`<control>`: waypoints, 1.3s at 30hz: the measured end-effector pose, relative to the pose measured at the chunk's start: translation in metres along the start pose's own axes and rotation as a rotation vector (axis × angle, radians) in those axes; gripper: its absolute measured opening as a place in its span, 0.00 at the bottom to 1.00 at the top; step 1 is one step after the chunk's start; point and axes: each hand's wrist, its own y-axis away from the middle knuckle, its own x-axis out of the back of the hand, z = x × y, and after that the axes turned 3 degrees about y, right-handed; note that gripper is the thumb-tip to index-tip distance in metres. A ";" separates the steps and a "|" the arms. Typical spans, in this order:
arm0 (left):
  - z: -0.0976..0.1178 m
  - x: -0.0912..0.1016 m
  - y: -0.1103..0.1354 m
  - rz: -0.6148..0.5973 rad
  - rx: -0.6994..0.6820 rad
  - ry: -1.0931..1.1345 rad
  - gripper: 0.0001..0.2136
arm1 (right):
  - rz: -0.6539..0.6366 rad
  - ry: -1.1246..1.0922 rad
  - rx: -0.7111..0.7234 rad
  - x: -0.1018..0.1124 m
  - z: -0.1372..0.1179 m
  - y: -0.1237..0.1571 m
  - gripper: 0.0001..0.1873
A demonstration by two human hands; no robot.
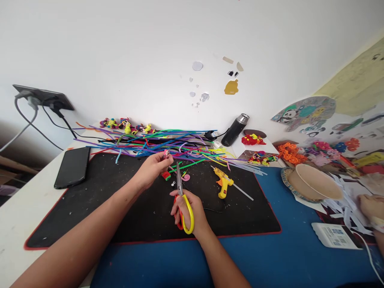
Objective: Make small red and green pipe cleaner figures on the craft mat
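Observation:
My left hand pinches a small pink piece, too small to make out fully, between thumb and fingers above the black mat. In my right hand are scissors with one yellow and one red handle. Their blades point up and away, close together, beside the left hand and apart from the pink piece. Just beyond, on the mat, lie a red and green piece, a pink coil and small white bits.
Many coloured pipe cleaners lie along the wall. A yellow glue gun rests right of the scissors, a phone at left. A black flask, a bowl and another person's hand are on the right.

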 end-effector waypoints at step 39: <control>0.006 0.012 -0.003 -0.142 0.155 -0.011 0.16 | -0.021 0.036 0.009 -0.001 -0.005 0.005 0.26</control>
